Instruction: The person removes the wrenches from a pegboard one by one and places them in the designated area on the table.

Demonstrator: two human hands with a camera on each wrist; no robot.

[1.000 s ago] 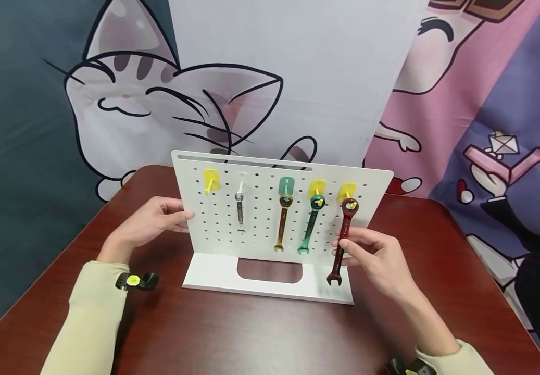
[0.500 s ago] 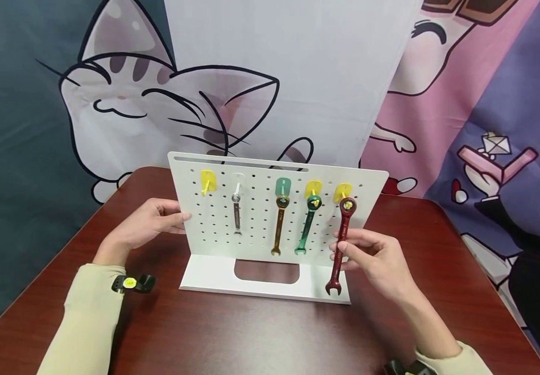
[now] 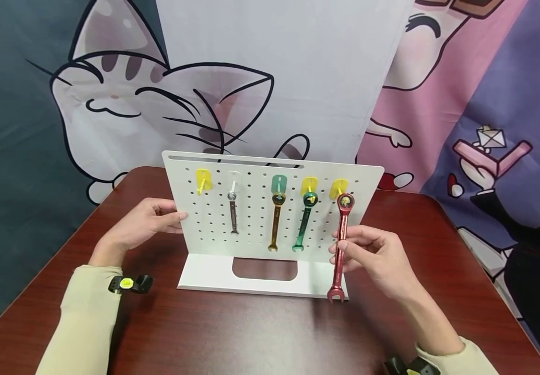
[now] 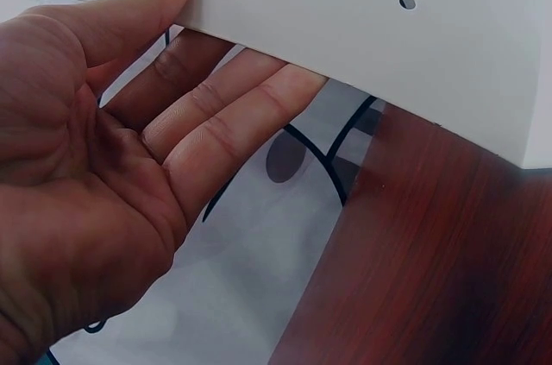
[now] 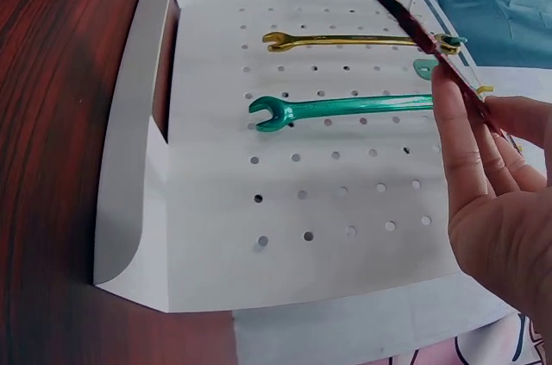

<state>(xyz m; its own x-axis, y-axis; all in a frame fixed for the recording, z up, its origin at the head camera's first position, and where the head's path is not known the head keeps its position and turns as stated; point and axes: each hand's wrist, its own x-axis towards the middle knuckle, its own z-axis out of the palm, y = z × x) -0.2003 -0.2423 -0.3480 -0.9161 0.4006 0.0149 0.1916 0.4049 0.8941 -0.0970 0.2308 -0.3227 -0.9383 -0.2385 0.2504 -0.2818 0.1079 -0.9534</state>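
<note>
A white pegboard [image 3: 255,219] stands upright on its base. My left hand [image 3: 140,224] pinches the board's left edge, thumb in front and fingers behind, as the left wrist view also shows [image 4: 147,123]. My right hand [image 3: 382,258] pinches a red wrench [image 3: 341,245] by the middle of its shaft. The red wrench's ring end is at the rightmost yellow hook [image 3: 339,187]; its open end points down and toward the front. Silver [image 3: 233,213], gold [image 3: 276,224] and green [image 3: 303,224] wrenches hang from hooks. The leftmost yellow hook [image 3: 203,180] holds nothing.
The board's white base [image 3: 204,273], with a rounded cutout, rests on the dark red-brown table [image 3: 232,333]. Behind the table hangs a cloth backdrop [image 3: 316,78] printed with cartoon figures.
The red wrench's lower end has swung forward, away from the board, in my right hand. My left hand keeps its hold on the board edge. The head view has shifted slightly.
</note>
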